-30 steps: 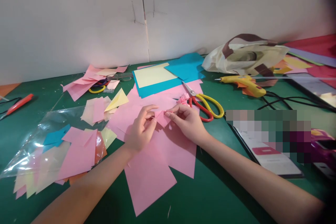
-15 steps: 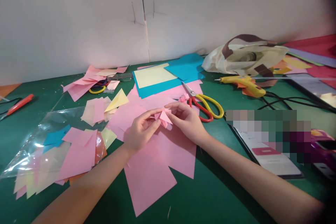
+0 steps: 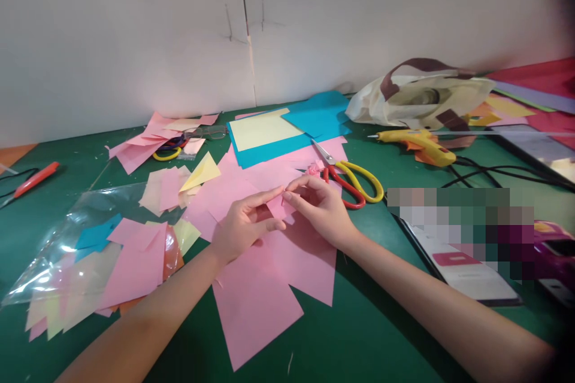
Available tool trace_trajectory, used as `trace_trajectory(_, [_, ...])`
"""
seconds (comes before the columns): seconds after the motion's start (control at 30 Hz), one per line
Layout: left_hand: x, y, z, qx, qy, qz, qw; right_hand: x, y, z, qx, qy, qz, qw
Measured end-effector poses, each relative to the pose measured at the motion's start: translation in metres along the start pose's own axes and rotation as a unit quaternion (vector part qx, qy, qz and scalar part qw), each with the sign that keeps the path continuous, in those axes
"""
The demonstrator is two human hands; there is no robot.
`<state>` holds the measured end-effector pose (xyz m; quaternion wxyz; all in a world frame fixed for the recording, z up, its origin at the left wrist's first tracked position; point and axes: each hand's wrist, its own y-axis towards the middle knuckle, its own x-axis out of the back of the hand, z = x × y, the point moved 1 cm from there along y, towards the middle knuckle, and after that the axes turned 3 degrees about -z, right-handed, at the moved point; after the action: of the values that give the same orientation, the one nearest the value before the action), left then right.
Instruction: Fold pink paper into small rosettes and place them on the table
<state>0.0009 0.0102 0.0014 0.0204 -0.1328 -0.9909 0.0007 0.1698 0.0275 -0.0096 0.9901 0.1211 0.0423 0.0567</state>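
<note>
A small folded piece of pink paper (image 3: 279, 208) is held up between my two hands, above larger pink sheets (image 3: 260, 305). My right hand (image 3: 321, 206) pinches its upper right part between thumb and fingers. Along the paper's upper left edge lie the fingers of my left hand (image 3: 242, 221), closed about that side, while the thumb stands off below it. Fingers partly cover the paper, so its full folded shape is hidden. Just behind my right hand are a small pink paper piece (image 3: 314, 169) and scissors (image 3: 354, 182) with red and yellow handles, blades apart.
At left, a clear plastic bag (image 3: 135, 197) lies among paper scraps, with a red-handled tool (image 3: 38, 179) beyond. Blue sheets (image 3: 321, 114) are at the back. To the right are a yellow glue gun (image 3: 417, 142), black cable (image 3: 503, 169), a cloth bag (image 3: 372, 102) and a tablet-like device (image 3: 476, 284).
My left thumb has come off the folded pink paper and moved slightly down and right. The paper has turned and shows a flatter face. My right hand still pinches it.
</note>
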Motion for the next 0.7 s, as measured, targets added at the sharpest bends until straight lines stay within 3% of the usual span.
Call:
trace_trajectory(0.23, [0.0015,-0.0001,0.0028,0.022,-0.010,0.010,1.000,0.0007,0.0005,0.0010,0.001,0.001,0.005,1.000])
trace_trajectory(0.37, [0.0013,0.0032,0.0026,-0.020,-0.057,-0.006,0.998,0.0000,-0.0003,0.0001,-0.014,0.006,0.029,0.999])
trace_trajectory(0.7, [0.0048,0.0075,0.0059,-0.018,-0.120,0.042,0.992,-0.0013,-0.0012,-0.0027,-0.028,0.033,0.038,0.998])
